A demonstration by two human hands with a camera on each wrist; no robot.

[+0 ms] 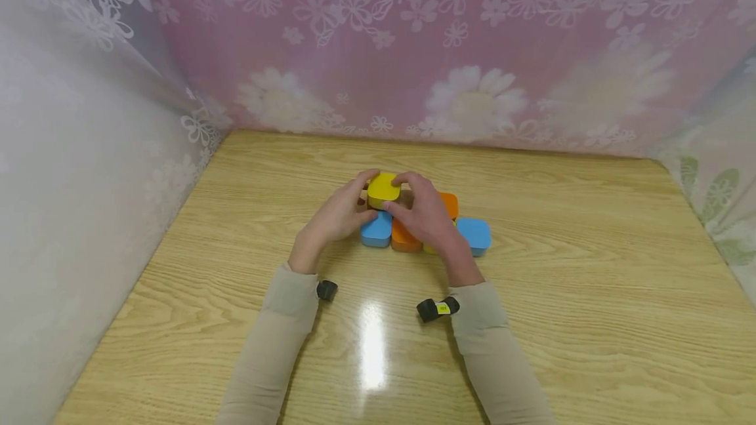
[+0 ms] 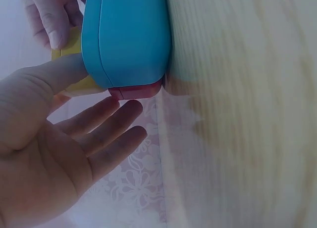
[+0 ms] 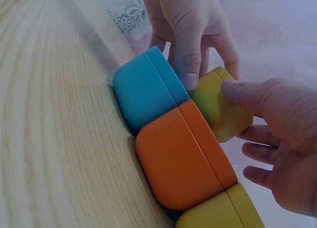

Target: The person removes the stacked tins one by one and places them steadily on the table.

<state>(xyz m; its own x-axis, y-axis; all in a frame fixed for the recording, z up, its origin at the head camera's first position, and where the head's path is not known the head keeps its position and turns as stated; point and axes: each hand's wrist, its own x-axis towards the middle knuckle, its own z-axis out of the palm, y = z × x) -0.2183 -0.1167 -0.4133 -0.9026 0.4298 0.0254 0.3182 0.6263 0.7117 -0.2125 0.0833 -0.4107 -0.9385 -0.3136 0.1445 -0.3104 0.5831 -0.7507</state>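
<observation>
My right hand (image 1: 426, 215) pinches a yellow rounded box (image 1: 384, 187) with a lid seam, thumb on its near side and index finger on its far right. In the right wrist view this box (image 3: 223, 106) is tilted, just above the lids of the row. My left hand (image 1: 333, 215) reaches in from the left. Its thumb lies at the lid of a blue box (image 1: 376, 231), while its index finger touches the yellow box's far left edge. The other left fingers extend beside a red box (image 2: 136, 91) behind the blue one.
To the right of the blue box, an orange box (image 1: 405, 236) and another yellow box (image 3: 213, 215) continue the row. A second blue box (image 1: 475, 235) sits at its right end, with an orange one (image 1: 450, 204) behind. A floral curtain (image 1: 413, 51) hangs beyond the wooden table (image 1: 590, 320).
</observation>
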